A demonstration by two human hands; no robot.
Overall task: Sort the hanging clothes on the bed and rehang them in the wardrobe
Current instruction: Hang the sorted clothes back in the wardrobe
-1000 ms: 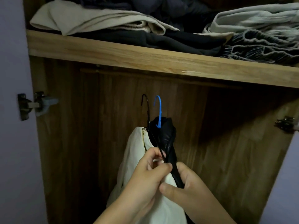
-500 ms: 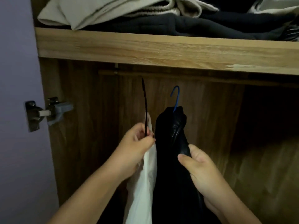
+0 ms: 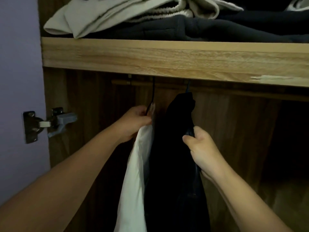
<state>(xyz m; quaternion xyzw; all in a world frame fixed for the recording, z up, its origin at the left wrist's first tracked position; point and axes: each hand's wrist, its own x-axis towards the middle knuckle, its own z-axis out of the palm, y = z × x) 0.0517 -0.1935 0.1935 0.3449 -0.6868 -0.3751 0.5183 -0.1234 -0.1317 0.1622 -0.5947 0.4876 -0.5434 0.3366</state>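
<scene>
A: Clothes first, from the left — what is each hand doing?

B: Left hand (image 3: 136,120) is curled round the black hanger (image 3: 151,96) at its neck, where the top of the white garment (image 3: 135,178) bunches; that garment hangs down below the hand.

A: And beside it?

B: Black garment (image 3: 173,156), touching the white one on its right side, hanging on a blue hanger (image 3: 188,87). Right hand (image 3: 203,151) grips its right edge, fingers wrapped round the dark fabric.

A: Are the hooks on the rail (image 3: 234,92)?

B: Both hook tops go up behind the front edge of the wooden shelf (image 3: 167,59), so I can't tell whether they sit on it. The rail runs just under that edge, dim.

A: Anything else?

B: A metal hinge (image 3: 48,123) on the wardrobe's left wall, by the lilac door (image 3: 18,81). On top of the shelf, a folded beige cloth (image 3: 103,15) towards its left end, lying over dark folded clothes (image 3: 217,27) that stretch to the right.
</scene>
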